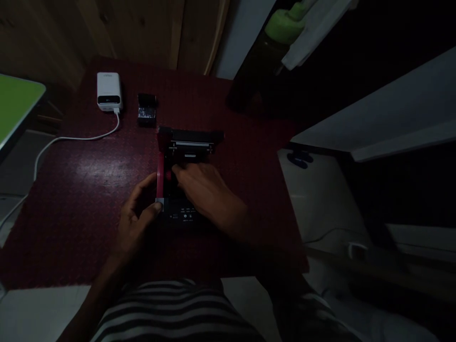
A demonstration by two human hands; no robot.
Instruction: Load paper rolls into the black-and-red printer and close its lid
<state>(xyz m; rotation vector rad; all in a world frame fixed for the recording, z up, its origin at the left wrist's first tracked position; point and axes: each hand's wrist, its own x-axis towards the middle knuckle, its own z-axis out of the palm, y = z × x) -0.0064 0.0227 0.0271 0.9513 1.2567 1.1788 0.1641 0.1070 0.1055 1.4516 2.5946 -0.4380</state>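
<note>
A small black and red printer (178, 213) lies on the red-covered table with its lid (190, 142) raised at the back. My left hand (137, 213) grips its left side, the thumb on the front corner and the fingers curled along the outer edge. Inside the open body is my right hand (204, 190), reaching across from the right with its fingers curled and pointing down. Its fingertips, and whatever they may pinch, are hidden in the dark. Small buttons and white print show on the printer's front panel.
On the red table cover (103, 166), a white power bank (109, 88) stands at the back left with a white cable (80, 138) plugged in. Beside it lies a black shiny object (147, 110). A green-topped bottle (285, 26) is at the back right; a green tabletop (17, 102) lies left.
</note>
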